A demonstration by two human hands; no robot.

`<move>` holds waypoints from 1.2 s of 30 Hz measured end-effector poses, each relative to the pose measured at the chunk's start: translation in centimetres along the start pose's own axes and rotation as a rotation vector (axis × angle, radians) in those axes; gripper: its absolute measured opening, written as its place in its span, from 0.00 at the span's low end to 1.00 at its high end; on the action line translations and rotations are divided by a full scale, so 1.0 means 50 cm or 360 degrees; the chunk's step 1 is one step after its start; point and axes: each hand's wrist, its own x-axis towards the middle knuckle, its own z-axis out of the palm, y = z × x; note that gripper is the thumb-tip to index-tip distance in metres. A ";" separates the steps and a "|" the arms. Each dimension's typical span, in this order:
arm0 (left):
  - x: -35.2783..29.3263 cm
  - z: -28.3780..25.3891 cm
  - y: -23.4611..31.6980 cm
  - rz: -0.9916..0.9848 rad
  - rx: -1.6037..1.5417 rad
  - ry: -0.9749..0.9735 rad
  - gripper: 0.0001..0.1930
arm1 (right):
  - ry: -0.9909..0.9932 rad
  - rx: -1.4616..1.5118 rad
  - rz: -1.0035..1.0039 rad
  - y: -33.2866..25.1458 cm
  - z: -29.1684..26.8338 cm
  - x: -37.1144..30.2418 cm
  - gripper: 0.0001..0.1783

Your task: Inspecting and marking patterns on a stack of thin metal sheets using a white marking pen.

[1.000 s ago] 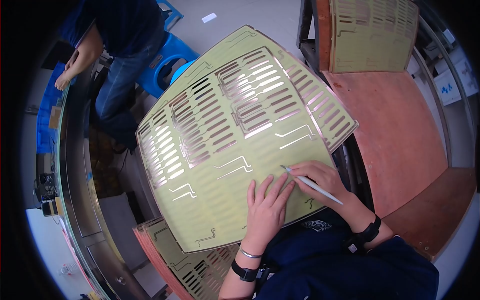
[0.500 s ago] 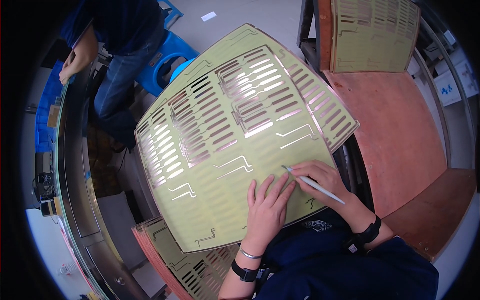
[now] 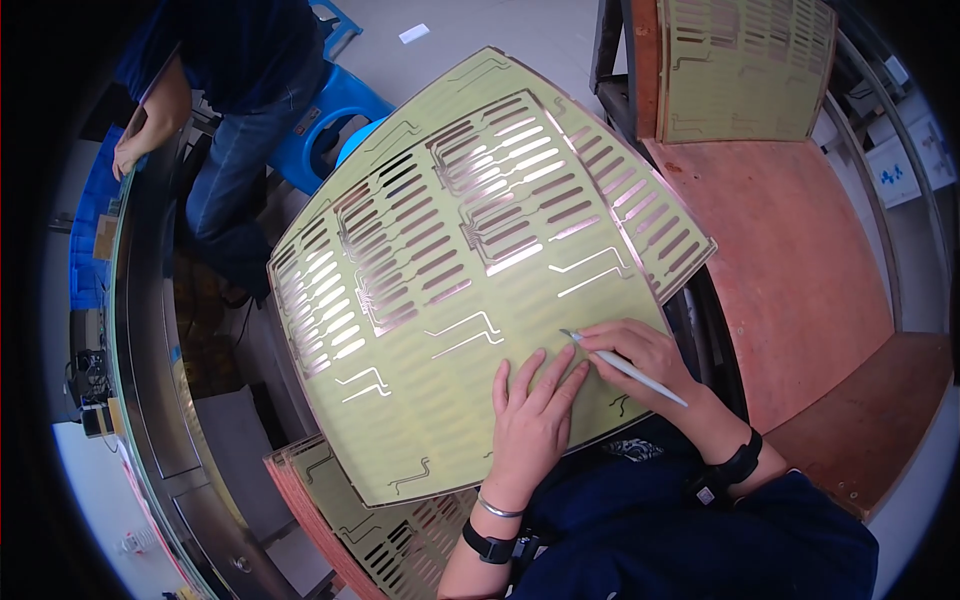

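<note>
A large yellow-green circuit board panel [image 3: 420,430] with shiny copper traces lies in front of me. My left hand [image 3: 535,408] rests flat on its near part, fingers spread and holding nothing. In a pen grip, my right hand [image 3: 640,355] holds a craft knife [image 3: 645,381] with a slim pale handle. The short dark tip touches or hovers just over the panel, beyond my left fingertips; I cannot tell which. Part of another similar panel [image 3: 675,250] sticks out from under the right edge.
A stack of copper-edged panels [image 3: 320,505] sits at lower left. To the right are a reddish-brown board [image 3: 780,270] and an upright panel [image 3: 745,75]. A metal-edged bench [image 3: 150,350] runs along the left. Beyond it, another person [image 3: 240,130] stands near a blue stool [image 3: 345,105].
The whole view has shifted very slightly. My hands and the craft knife keep almost the same place on the panel.
</note>
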 end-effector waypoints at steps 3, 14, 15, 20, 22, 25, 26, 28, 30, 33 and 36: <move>0.000 -0.002 -0.001 -0.0014 -0.0013 0.0001 0.22 | 0.0025 0.0016 0.0015 0.004 0.006 -0.001 0.13; 0.001 0.003 0.001 0.0025 0.0010 0.0010 0.21 | 0.0106 -0.0053 -0.0117 0.004 0.010 -0.008 0.12; 0.000 0.005 -0.001 0.0025 0.0013 0.0004 0.21 | 0.0093 -0.0061 -0.0167 0.003 0.007 -0.009 0.12; 0.010 -0.003 -0.001 -0.0025 -0.0074 -0.0017 0.23 | 0.0225 0.0160 0.0051 0.005 -0.008 0.003 0.12; 0.026 -0.015 -0.006 -0.0041 -0.0019 -0.0075 0.25 | 0.0280 0.0348 0.0274 0.000 -0.026 0.024 0.09; 0.067 -0.023 -0.011 0.0028 0.0043 -0.0109 0.25 | 0.0194 0.0325 0.0258 0.031 -0.052 0.061 0.08; 0.084 -0.021 -0.013 0.0030 0.0040 -0.0106 0.25 | 0.0188 0.0271 0.0248 0.037 -0.061 0.076 0.07; 0.121 -0.012 -0.017 0.0120 0.0047 -0.0083 0.24 | 0.0126 0.0255 0.0210 0.063 -0.069 0.103 0.08; 0.148 -0.008 -0.024 0.0141 0.0047 -0.0041 0.24 | 0.0061 0.0246 0.0161 0.077 -0.064 0.119 0.08; 0.170 0.000 -0.035 0.0156 0.0039 0.0006 0.22 | -0.0014 0.0249 0.0076 0.090 -0.054 0.129 0.08; 0.177 0.005 -0.041 0.0143 0.0027 0.0015 0.22 | -0.0010 0.0182 0.0068 0.095 -0.048 0.128 0.09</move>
